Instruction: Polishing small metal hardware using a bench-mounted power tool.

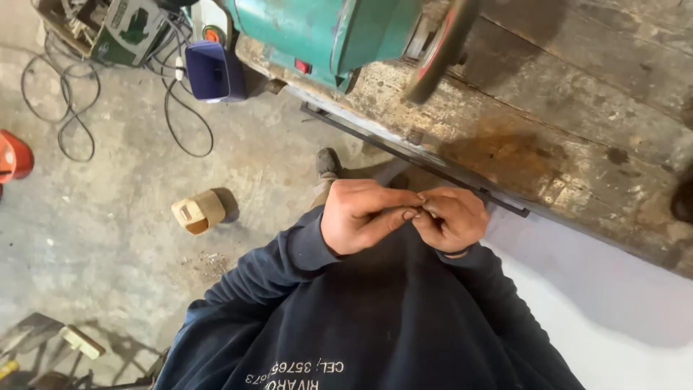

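Now pinching fingertip to fingertip: left hand (361, 217) and right hand (453, 220) close together over the chest, beside the bench (577, 144). Fingers (404, 214) curled tight; any bit between them too tiny to see. Needs slow, gentle picking.

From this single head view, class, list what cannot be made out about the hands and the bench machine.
- Whatever sits between the left hand and right hand: hidden by the curled fingertips, too small to tell.
- Green bench machine: its upper part cut off by the top edge.
- Its wheel: blurred, so no detail shows.
- Shoe: partly hidden behind the left hand.
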